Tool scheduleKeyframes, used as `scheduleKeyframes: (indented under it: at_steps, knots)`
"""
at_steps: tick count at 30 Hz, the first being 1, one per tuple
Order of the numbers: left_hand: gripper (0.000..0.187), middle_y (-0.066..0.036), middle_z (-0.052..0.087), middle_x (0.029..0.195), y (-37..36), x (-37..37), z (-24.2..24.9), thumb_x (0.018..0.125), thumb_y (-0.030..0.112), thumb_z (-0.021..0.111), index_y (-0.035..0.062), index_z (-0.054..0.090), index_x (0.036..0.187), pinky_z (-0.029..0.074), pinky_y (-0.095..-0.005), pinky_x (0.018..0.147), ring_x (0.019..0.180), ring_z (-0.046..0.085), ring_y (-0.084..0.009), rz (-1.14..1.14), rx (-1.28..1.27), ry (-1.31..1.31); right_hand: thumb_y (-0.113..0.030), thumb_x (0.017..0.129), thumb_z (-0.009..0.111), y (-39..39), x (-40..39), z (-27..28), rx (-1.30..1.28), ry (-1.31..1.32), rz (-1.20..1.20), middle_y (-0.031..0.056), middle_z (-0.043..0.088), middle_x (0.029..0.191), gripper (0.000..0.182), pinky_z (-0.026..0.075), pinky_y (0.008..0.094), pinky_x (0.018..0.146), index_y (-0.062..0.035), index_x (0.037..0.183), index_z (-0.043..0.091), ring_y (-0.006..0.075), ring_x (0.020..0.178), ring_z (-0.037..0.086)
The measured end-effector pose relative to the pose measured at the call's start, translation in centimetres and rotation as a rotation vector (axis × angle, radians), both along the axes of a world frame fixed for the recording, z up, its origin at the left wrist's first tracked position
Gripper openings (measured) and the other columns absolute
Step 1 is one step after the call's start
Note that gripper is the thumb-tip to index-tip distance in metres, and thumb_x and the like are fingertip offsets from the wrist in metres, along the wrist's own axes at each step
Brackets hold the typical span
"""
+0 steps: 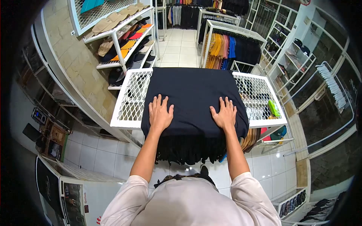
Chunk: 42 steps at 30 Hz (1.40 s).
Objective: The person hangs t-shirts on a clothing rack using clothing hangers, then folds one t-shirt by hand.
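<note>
A black cloth garment (192, 90) lies spread over the white mesh-topped table (120, 123), its near edge hanging over the front. My left hand (161, 113) rests palm down on the garment's left part, fingers spread. On its right part my right hand (224, 115) lies flat in the same way, also open. Both forearms reach in from below, and the cloth between the hands looks mostly smooth with slight creases near the front edge.
Dark clothes (188, 148) hang beneath the table's front. A bright green item (273, 108) lies on the mesh at right. To the left stands a cap rack (117, 49); behind is a rail of shirts (217, 47). White hangers (332, 86) hang at right.
</note>
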State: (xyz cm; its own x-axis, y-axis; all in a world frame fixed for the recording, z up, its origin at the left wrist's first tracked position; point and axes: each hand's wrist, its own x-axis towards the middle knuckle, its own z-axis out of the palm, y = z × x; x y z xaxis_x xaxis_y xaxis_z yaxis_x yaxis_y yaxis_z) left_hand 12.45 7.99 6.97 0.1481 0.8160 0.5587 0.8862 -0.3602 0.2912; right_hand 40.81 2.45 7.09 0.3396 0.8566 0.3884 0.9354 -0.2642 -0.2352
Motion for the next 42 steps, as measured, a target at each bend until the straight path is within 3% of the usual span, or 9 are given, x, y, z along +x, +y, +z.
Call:
scheduleKeyframes:
  at_steps: [6, 10, 11, 14, 20, 25, 32, 38, 42]
  knots:
    - [0.043, -0.014, 0.064, 0.140, -4.9, -3.8, 0.3, 0.097, 0.033, 0.067, 0.0047, 0.069, 0.130, 0.036, -0.0533, 0.116, 0.137, 0.053, -0.0343, -0.259, -0.029, -0.076, -0.054, 0.094, 0.067, -7.0, 1.5, 1.0, 0.112, 0.063, 0.306, 0.0172, 0.057, 0.148, 0.063, 0.024, 0.0547, 0.121, -0.0088, 0.137, 0.065, 0.0374, 0.142, 0.046]
    - [0.040, -0.009, 0.066, 0.139, -7.2, -7.1, -0.1, 0.092, 0.022, 0.074, 0.0094, 0.070, 0.130, 0.040, -0.0512, 0.111, 0.133, 0.057, -0.0319, -0.364, 0.042, -0.030, -0.031, 0.090, 0.076, -12.0, 5.2, -0.8, 0.209, -0.013, 0.330, 0.0142, 0.057, 0.149, 0.053, 0.027, 0.0534, 0.121, -0.0133, 0.140, 0.065, 0.0367, 0.143, 0.045]
    - [0.038, -0.007, 0.069, 0.134, -7.3, -7.1, 0.0, 0.089, 0.013, 0.075, 0.0102, 0.072, 0.127, 0.042, -0.0498, 0.107, 0.129, 0.059, -0.0309, -0.365, 0.075, -0.045, -0.014, 0.090, 0.074, -12.3, 6.5, -1.6, 0.212, 0.013, 0.359, 0.0119, 0.057, 0.149, 0.050, 0.032, 0.0517, 0.119, -0.0150, 0.139, 0.065, 0.0357, 0.142, 0.047]
    - [0.031, -0.006, 0.072, 0.128, -6.7, -7.3, -0.6, 0.089, 0.010, 0.074, 0.0087, 0.075, 0.120, 0.043, -0.0497, 0.104, 0.127, 0.061, -0.0304, -0.399, 0.074, -0.099, -0.001, 0.088, 0.070, -11.9, 8.1, -1.0, 0.298, 0.100, 0.419, 0.0081, 0.073, 0.126, 0.034, 0.042, 0.0458, 0.110, -0.0101, 0.120, 0.075, 0.0310, 0.126, 0.062]
    - [0.018, -0.009, 0.077, 0.113, -9.8, -7.6, 1.8, 0.090, 0.006, 0.071, 0.0047, 0.078, 0.107, 0.047, -0.0456, 0.100, 0.116, 0.067, -0.0316, -0.375, 0.023, -0.155, -0.004, 0.088, 0.071, -14.6, 6.4, 2.5, 0.226, 0.071, 0.352, 0.0066, 0.077, 0.105, 0.014, 0.046, 0.0406, 0.095, -0.0071, 0.102, 0.075, 0.0284, 0.108, 0.068]
    - [0.013, -0.010, 0.078, 0.106, -14.0, -9.3, 2.9, 0.090, 0.009, 0.072, 0.0036, 0.078, 0.100, 0.048, -0.0446, 0.098, 0.110, 0.069, -0.0308, -0.363, -0.173, -0.224, -0.012, 0.089, 0.073, -19.2, 4.7, 4.3, -0.005, 0.395, 0.305, 0.0113, 0.075, 0.097, 0.011, 0.046, 0.0399, 0.091, -0.0035, 0.096, 0.075, 0.0316, 0.099, 0.066]
    - [0.022, -0.011, 0.074, 0.098, -9.4, -5.3, 4.1, 0.088, 0.019, 0.078, 0.0021, 0.076, 0.102, 0.050, -0.0405, 0.088, 0.096, 0.066, -0.0313, -0.360, -0.103, -0.303, -0.014, 0.089, 0.075, -14.5, 5.8, 2.2, 0.293, 0.226, 0.101, 0.0210, 0.061, 0.123, 0.036, 0.048, 0.0458, 0.100, -0.0029, 0.124, 0.069, 0.0386, 0.111, 0.063]
    - [0.024, -0.012, 0.069, 0.112, -5.1, -2.9, 1.9, 0.090, 0.021, 0.076, 0.0037, 0.076, 0.107, 0.048, -0.0429, 0.094, 0.104, 0.062, -0.0326, -0.243, -0.083, -0.239, -0.008, 0.089, 0.074, -11.9, 7.8, 0.6, 0.279, 0.461, 0.010, 0.0196, 0.070, 0.110, 0.031, 0.053, 0.0402, 0.091, -0.0024, 0.120, 0.074, 0.0336, 0.099, 0.069]
    - [0.032, -0.016, 0.062, 0.133, -5.0, -2.8, 1.3, 0.097, 0.025, 0.068, 0.0075, 0.072, 0.123, 0.042, -0.0478, 0.108, 0.124, 0.056, -0.0360, -0.233, -0.052, -0.109, -0.013, 0.090, 0.075, -10.9, 8.9, 0.5, 0.220, 0.665, -0.090, 0.0193, 0.072, 0.108, 0.025, 0.054, 0.0366, 0.085, -0.0044, 0.113, 0.077, 0.0308, 0.094, 0.071]
